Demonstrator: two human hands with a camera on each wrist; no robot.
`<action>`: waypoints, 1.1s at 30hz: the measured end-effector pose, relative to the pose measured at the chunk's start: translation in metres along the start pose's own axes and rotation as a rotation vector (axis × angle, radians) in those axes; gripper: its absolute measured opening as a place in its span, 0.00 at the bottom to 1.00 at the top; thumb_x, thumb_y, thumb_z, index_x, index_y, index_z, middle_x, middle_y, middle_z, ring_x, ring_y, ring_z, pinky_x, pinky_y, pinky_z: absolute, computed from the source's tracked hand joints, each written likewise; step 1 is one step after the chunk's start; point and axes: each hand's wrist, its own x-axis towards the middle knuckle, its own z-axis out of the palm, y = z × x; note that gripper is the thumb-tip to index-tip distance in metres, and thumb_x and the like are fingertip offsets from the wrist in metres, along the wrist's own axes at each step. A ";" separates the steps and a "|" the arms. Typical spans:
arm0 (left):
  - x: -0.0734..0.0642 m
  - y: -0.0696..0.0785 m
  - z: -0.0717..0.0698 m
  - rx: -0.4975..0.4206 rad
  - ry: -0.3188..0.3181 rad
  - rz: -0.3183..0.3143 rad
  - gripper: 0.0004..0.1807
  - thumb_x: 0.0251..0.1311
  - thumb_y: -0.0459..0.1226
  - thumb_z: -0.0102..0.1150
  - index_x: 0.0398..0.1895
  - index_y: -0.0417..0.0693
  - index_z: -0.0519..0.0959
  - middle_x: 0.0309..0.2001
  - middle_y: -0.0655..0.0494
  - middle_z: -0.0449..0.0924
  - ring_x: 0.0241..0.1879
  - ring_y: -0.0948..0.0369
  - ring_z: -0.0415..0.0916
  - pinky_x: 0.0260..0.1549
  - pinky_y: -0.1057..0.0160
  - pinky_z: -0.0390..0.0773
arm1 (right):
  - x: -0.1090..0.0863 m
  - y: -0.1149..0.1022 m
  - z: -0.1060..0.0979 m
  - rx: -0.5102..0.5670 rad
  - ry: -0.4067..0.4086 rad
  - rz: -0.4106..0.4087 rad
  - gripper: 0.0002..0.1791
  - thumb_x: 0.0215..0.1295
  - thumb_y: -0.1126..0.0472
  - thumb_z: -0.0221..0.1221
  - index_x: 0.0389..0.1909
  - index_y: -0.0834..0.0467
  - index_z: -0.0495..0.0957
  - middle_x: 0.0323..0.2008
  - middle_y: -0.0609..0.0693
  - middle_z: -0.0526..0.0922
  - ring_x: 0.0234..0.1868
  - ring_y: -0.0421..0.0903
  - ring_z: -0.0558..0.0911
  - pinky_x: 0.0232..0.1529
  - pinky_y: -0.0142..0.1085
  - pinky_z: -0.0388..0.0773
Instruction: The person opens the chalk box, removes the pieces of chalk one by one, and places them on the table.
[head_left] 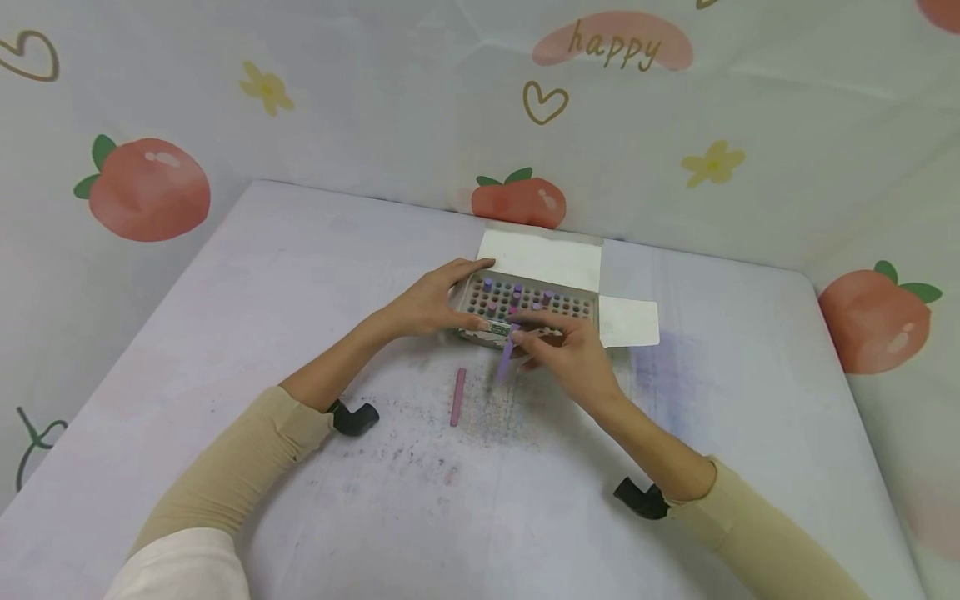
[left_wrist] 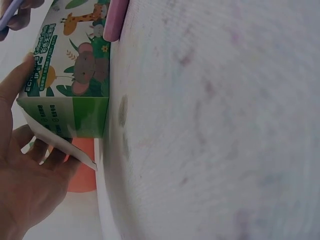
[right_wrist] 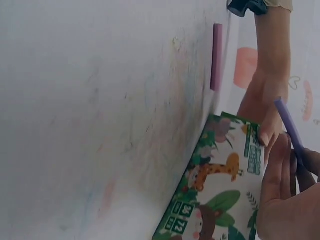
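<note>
A cardboard chalk box [head_left: 529, 287] with animal pictures on its front stands open, its inside full of round holes. Several purple and pink chalk sticks poke up from the holes. My left hand [head_left: 431, 302] grips the box's left end, thumb on the front top edge and fingers behind the side flap [left_wrist: 60, 142]. In my right hand [head_left: 570, 354], thumb and fingers pinch a light purple chalk stick [right_wrist: 290, 122], held tilted in front of the box's top edge. A pinkish-purple chalk stick [head_left: 458, 397] lies on the table before the box.
The box's white lid [head_left: 542, 257] leans back behind it, and a white flap [head_left: 628, 322] sticks out to the right. Chalk dust smudges the white tabletop [head_left: 420, 500]. A printed cloth [head_left: 405, 100] hangs behind. Black curved pieces [head_left: 355, 418] sit at both wrists.
</note>
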 end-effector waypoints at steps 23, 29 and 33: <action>0.001 0.000 0.000 0.015 0.007 0.021 0.50 0.55 0.46 0.74 0.78 0.55 0.57 0.68 0.49 0.64 0.65 0.53 0.64 0.64 0.47 0.66 | 0.000 0.017 0.031 0.026 -0.108 0.313 0.14 0.65 0.67 0.64 0.50 0.66 0.84 0.42 0.58 0.87 0.34 0.53 0.88 0.38 0.44 0.86; 0.000 0.000 0.001 0.016 0.013 0.015 0.50 0.54 0.45 0.74 0.78 0.55 0.57 0.67 0.49 0.65 0.62 0.53 0.66 0.62 0.48 0.68 | 0.004 0.024 0.034 0.042 -0.133 0.395 0.14 0.66 0.68 0.63 0.51 0.66 0.84 0.40 0.59 0.87 0.34 0.50 0.88 0.39 0.42 0.86; 0.000 0.000 0.001 0.014 0.014 0.015 0.50 0.54 0.45 0.74 0.78 0.55 0.57 0.68 0.49 0.65 0.63 0.53 0.65 0.63 0.48 0.67 | 0.005 0.029 0.037 0.015 -0.140 0.414 0.12 0.66 0.69 0.62 0.49 0.66 0.84 0.36 0.60 0.88 0.33 0.49 0.88 0.38 0.40 0.86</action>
